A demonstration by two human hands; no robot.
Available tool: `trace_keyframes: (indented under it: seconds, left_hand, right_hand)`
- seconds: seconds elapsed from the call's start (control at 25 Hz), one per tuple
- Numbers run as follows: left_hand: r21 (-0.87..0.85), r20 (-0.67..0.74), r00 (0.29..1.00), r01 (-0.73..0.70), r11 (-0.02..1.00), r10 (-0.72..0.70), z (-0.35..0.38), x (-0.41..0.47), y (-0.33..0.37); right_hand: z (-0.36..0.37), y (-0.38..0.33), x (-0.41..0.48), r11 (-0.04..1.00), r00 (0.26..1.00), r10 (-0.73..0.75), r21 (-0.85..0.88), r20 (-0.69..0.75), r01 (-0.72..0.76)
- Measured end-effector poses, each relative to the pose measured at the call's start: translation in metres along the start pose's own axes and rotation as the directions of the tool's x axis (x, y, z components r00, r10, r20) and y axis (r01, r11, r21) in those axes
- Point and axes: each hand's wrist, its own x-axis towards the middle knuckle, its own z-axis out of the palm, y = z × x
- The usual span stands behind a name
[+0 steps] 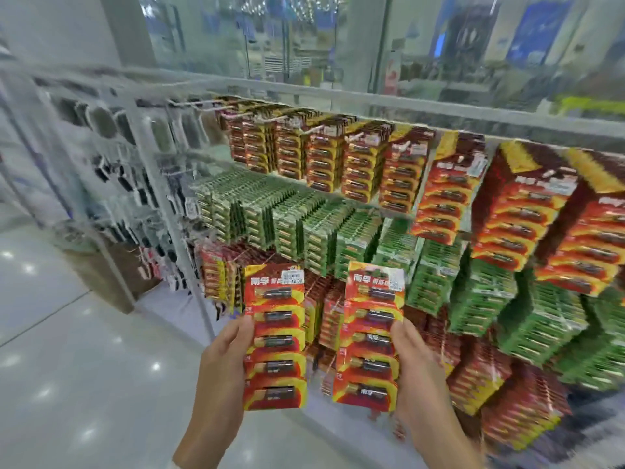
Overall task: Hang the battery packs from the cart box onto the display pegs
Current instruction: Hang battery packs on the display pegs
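Battery packs, two red-and-yellow strips, stand upright side by side at lower centre of the frame. Left hand (225, 360) grips the left strip (274, 336) by its outer edge, thumb curled over the front; right hand (417, 367) likewise pinches the right strip (370, 336), both forearms raised toward the display pegs (314, 128).

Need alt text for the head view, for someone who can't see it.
The left hand holds a red battery pack upright and the right hand a second pack, before a display rack hung with red packs above green packs.
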Motion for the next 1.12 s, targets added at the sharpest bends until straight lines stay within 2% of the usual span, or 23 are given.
trace_keyframes:
  seconds: [0.2,0.36,0.56,0.68,0.88,1.0,1.12]
  left_hand:
    - [-0.063,-0.041,0.999,0.011,0.998,-0.013,-0.03,0.046,0.022]
    - [-0.087,-0.044,0.999,0.008,0.996,-0.012,-0.036,0.096,0.04]
    - [-0.051,-0.041,0.999,-0.033,0.998,0.031,-0.028,0.174,0.074]
    - [-0.019,-0.027,0.995,-0.092,0.996,0.092,-0.021,0.211,0.091]
    - [0.006,0.066,0.98,-0.19,0.982,0.189,0.006,0.269,0.129]
    - [-0.03,0.119,0.962,-0.244,0.969,0.245,0.027,0.304,0.156]
    - [-0.053,0.156,0.949,-0.27,0.961,0.275,0.043,0.337,0.179]
  right_hand:
    - [0.063,-0.007,0.032,0.998,0.998,0.052,0.022,-0.017,-0.052]
    - [0.103,-0.004,0.073,0.997,1.0,0.025,0.079,0.019,-0.026]
    - [0.151,-0.013,0.137,0.998,0.999,0.035,0.056,0.015,-0.036]
    - [0.166,-0.018,0.17,0.994,0.999,0.025,0.104,0.041,-0.029]
    - [0.176,-0.018,0.205,0.987,0.997,0.081,0.14,-0.001,-0.08]
    - [0.176,-0.022,0.222,0.987,0.994,0.061,0.155,-0.094,-0.046]
    - [0.183,-0.029,0.23,0.981,0.993,0.047,0.192,-0.108,-0.026]
